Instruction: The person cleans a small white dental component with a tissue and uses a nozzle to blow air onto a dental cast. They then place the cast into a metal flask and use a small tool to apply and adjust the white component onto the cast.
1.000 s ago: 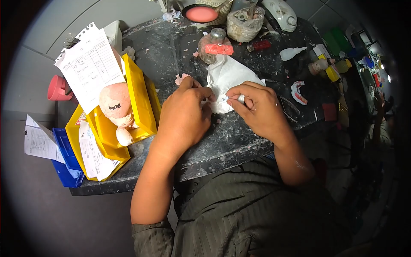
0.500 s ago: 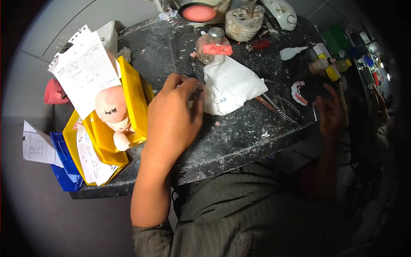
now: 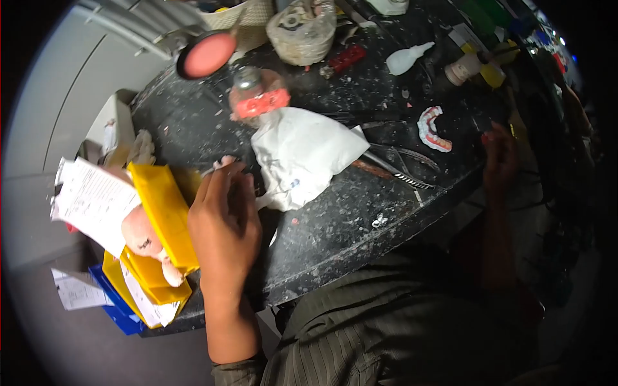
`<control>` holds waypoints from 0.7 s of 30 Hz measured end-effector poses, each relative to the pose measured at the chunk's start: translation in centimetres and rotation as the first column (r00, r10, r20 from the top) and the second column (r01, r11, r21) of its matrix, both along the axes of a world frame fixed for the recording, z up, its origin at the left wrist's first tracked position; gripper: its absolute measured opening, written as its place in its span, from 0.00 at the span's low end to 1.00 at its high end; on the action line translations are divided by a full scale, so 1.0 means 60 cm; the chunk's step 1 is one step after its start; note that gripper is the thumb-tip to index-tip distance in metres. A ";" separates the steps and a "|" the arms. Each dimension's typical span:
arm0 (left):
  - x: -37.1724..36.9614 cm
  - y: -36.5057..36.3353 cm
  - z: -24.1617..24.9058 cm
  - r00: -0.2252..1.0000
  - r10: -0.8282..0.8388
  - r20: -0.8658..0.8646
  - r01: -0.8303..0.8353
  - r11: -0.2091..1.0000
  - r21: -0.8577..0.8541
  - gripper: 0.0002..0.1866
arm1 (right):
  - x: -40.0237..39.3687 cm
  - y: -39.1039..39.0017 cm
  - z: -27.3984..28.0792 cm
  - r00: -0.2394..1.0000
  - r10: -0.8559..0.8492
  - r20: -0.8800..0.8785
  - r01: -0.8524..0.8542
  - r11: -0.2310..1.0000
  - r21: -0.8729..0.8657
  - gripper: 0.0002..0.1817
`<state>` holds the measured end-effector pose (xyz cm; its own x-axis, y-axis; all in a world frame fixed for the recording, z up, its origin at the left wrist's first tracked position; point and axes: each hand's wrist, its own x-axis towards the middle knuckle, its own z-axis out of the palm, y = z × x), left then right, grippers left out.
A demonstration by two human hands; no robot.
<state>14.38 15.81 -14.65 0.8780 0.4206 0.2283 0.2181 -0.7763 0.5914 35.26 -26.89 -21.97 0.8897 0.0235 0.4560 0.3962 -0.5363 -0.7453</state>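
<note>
My left hand [image 3: 225, 222] is over the table's left part, beside the yellow bins, its fingers curled. At its fingertips shows a small pinkish-white piece [image 3: 224, 162], mostly covered by the fingers; I cannot tell what it is. Just right of this hand, a crumpled white tissue [image 3: 312, 151] lies on the black table [image 3: 335, 238]. My right hand [image 3: 500, 157] hovers in dim light by the table's right edge, blurred, with fingers apart and nothing seen in them. Nearest to it is a horseshoe-shaped denture [image 3: 427, 132] with pink gum and white teeth.
Yellow bins [image 3: 164, 215] with papers [image 3: 96, 202] and a pink plaster piece [image 3: 138, 231] stand left. Behind the tissue sits a metal-topped burner [image 3: 248, 78] with pink wax. Pliers-like tools [image 3: 399, 170], a red lighter [image 3: 344, 60], a white squeeze bottle [image 3: 409, 58] and a plaster-crusted bowl [image 3: 301, 32] are around.
The view has swung, shifting the table things left and tilting them. My left hand has drawn back from the tissue toward the yellow bins. My right hand's fingers look less spread.
</note>
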 end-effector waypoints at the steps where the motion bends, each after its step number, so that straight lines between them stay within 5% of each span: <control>1: 0.006 -0.008 0.011 1.000 0.012 -0.013 -0.012 1.000 -0.011 0.08 | -0.001 0.005 0.001 1.000 0.003 -0.009 -0.002 0.999 0.052 0.13; 9: 0.001 -0.022 0.031 0.978 0.106 -0.177 -0.079 0.985 0.155 0.11 | -0.002 0.002 0.000 0.997 0.018 -0.079 -0.004 0.985 0.175 0.12; 21: 0.006 -0.023 0.017 0.986 0.085 -0.140 -0.059 0.981 0.184 0.11 | -0.006 0.022 0.027 0.998 0.039 -0.055 -0.042 0.998 -0.047 0.09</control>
